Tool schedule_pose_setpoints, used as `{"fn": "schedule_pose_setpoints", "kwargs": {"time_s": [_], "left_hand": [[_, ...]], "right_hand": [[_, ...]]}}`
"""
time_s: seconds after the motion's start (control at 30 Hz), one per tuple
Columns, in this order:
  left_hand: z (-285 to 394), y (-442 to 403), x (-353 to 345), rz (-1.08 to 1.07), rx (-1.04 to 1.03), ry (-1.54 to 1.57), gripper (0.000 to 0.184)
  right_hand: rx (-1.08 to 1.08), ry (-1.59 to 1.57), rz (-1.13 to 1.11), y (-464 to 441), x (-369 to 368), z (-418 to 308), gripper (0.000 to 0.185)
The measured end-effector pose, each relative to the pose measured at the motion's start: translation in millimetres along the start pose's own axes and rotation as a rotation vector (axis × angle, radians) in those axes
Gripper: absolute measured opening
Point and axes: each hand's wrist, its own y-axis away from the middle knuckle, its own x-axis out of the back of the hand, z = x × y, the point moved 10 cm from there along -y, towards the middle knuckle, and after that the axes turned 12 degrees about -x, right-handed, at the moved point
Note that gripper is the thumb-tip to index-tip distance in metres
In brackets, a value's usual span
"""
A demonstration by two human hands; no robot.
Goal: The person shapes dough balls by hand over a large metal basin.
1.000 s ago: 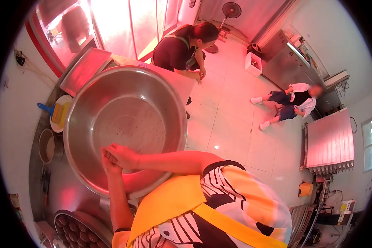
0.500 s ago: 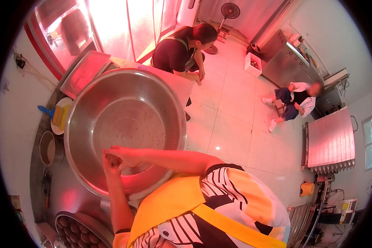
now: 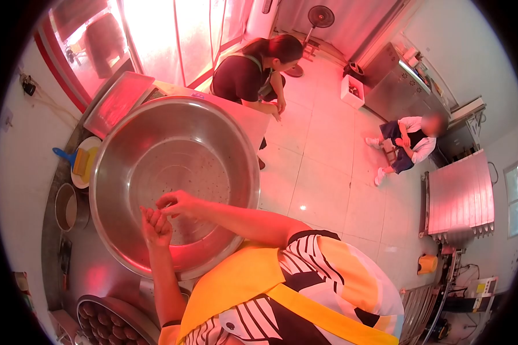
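Both my hands are over the near left part of a large steel basin (image 3: 244, 167), whose inside shows scattered small dark bits. My left hand (image 3: 157, 227) is palm up with its fingers curled in; whatever lies in them, if anything, is too small to make out. Just right of it, my right hand (image 3: 178, 203) bends its fingers and thumb together close to the left fingertips. A tiny pale spot shows at the right fingertips, too small to name.
A tray of several dark round balls (image 3: 106, 322) stands at lower left. Left of the basin are a metal pot (image 3: 67, 207), a blue-handled scraper (image 3: 66, 154) and a knife (image 3: 65, 259). One person (image 3: 242, 77) bends beyond the basin; another (image 3: 411, 144) sits at right.
My hands were clasped against each other; now they have come apart slightly. The right hand has lifted up and away from the left palm. The seated person has brought their hands together.
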Motion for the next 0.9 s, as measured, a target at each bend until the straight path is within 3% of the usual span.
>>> {"fn": "schedule_pose_setpoints", "kwargs": {"time_s": [0.27, 0.37, 0.57, 0.7, 0.9], "left_hand": [[0.7, 1.9, 1.8, -0.014, 0.001, -0.013, 0.045], [5.1, -3.5, 20.7, 0.084, -0.053, 0.073, 0.046], [15.1, -7.1, 41.0, 0.195, -0.164, -0.068, 0.047], [18.8, -13.2, 50.4, 0.009, -0.162, 0.007, 0.054], [24.1, 0.2, 32.5, 0.2, -0.25, -0.182, 0.06]], "right_hand": [[-0.026, 0.047, 0.015, -10.3, 4.1, 15.6, 0.039], [0.003, 0.034, 0.029, -13.7, 7.1, 17.5, 0.037], [0.069, 0.124, 0.134, -12.0, 25.4, 5.7, 0.03], [0.136, 0.106, 0.302, -3.8, 28.6, -5.8, 0.026], [0.276, 0.431, 0.293, 6.7, -8.2, -33.0, 0.033]]}}
